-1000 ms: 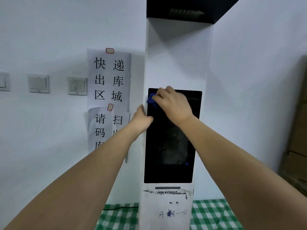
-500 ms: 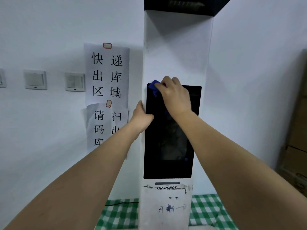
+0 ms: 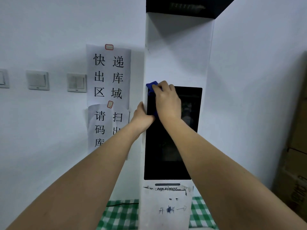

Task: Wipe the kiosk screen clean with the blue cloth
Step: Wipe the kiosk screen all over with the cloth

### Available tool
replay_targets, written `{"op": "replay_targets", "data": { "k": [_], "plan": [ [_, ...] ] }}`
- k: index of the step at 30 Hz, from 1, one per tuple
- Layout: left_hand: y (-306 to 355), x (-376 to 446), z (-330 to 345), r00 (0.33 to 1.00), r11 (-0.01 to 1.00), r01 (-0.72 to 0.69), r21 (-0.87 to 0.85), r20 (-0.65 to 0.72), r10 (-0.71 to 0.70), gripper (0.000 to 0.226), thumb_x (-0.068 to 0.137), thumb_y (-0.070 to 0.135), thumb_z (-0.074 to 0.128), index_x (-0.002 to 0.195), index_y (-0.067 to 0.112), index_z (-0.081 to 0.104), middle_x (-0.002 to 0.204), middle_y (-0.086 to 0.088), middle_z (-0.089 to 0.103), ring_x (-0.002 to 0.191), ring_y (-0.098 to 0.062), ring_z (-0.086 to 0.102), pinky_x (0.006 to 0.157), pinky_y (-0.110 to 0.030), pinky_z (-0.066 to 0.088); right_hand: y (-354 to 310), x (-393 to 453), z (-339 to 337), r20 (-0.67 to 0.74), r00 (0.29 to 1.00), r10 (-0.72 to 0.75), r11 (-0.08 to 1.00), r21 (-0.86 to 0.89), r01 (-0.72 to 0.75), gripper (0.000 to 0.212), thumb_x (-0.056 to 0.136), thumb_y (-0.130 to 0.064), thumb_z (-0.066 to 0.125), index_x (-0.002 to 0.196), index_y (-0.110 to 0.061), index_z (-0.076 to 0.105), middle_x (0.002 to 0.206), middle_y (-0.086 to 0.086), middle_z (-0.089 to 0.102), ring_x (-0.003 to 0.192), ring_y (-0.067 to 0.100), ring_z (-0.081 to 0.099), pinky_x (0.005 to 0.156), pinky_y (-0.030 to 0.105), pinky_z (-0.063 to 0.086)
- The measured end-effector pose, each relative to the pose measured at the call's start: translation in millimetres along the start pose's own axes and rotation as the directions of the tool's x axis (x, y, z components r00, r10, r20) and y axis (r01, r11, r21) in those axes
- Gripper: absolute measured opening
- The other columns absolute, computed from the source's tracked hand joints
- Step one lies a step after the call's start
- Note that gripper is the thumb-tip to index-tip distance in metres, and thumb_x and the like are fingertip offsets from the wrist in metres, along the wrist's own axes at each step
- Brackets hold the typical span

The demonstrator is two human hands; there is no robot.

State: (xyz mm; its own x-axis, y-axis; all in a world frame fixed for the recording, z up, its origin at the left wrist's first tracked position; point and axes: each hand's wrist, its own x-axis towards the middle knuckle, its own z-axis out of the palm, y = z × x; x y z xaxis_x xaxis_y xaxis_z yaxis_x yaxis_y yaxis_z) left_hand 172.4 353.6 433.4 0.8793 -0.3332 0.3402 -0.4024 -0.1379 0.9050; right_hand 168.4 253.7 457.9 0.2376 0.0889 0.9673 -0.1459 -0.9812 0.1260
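A tall white kiosk (image 3: 177, 52) stands against the wall, with a dark upright screen (image 3: 164, 153) in its front. My right hand (image 3: 167, 101) presses a blue cloth (image 3: 151, 85) against the screen's top left corner; only the cloth's upper tip and a sliver below the palm show. My left hand (image 3: 142, 117) grips the kiosk's left edge just below, thumb lying on the front beside the screen.
Paper notices (image 3: 108, 75) hang on the wall left of the kiosk, beside three light switches (image 3: 76, 83). A green checked cloth (image 3: 119, 214) covers the surface under the kiosk. Cardboard boxes (image 3: 297, 146) stand at the right edge.
My right hand has slid the blue cloth up and left, from inside the screen's upper left area to its top left corner. My left hand has kept its hold on the kiosk's edge.
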Motion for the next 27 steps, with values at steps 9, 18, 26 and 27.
{"op": "replay_targets", "data": {
  "k": [9,18,26,27],
  "plan": [
    [0,-1,-1,1.0,1.0,0.014,0.009,0.023,-0.014,0.055,0.083,0.001,0.048,0.134,0.016,0.034,0.118,-0.005,0.056,0.1,-0.021,0.056,0.078,-0.027,0.045,20,14,-9,0.043,0.99,-0.138,0.983,-0.113,0.142,0.027,0.061,0.003,0.074,0.085,-0.008,0.069,0.085,0.008,0.062,0.071,0.028,0.057,0.04,0.022,0.024],
    [-3,1,-1,1.0,1.0,0.012,0.014,0.024,-0.012,0.046,0.085,-0.004,0.043,0.127,0.013,0.037,0.085,0.004,0.049,0.072,-0.005,0.046,0.057,-0.017,0.035,-1,0,-8,0.184,0.919,-0.348,0.932,-0.035,0.36,0.03,0.065,-0.003,0.076,0.094,-0.007,0.07,0.093,0.008,0.063,0.082,0.028,0.058,0.042,0.024,0.031],
    [-6,-3,0,0.998,0.999,0.043,-0.018,0.048,-0.042,0.066,0.083,0.0,0.047,0.143,0.018,0.026,0.128,-0.005,0.051,0.109,-0.02,0.054,0.078,-0.023,0.045,21,-12,-15,0.071,0.997,0.025,0.999,-0.047,-0.022,0.038,0.063,0.008,0.074,0.098,-0.005,0.069,0.095,0.012,0.063,0.079,0.033,0.057,0.042,0.022,0.027],
    [-6,-3,2,0.999,0.999,0.035,-0.037,0.028,-0.034,0.055,0.083,0.0,0.047,0.134,0.015,0.032,0.119,-0.004,0.055,0.1,-0.018,0.055,0.07,-0.021,0.044,12,-11,-15,0.111,0.994,0.008,0.999,-0.044,-0.003,0.035,0.069,0.005,0.07,0.102,-0.005,0.067,0.101,0.012,0.062,0.085,0.032,0.056,0.044,0.024,0.028]
  ]
}}
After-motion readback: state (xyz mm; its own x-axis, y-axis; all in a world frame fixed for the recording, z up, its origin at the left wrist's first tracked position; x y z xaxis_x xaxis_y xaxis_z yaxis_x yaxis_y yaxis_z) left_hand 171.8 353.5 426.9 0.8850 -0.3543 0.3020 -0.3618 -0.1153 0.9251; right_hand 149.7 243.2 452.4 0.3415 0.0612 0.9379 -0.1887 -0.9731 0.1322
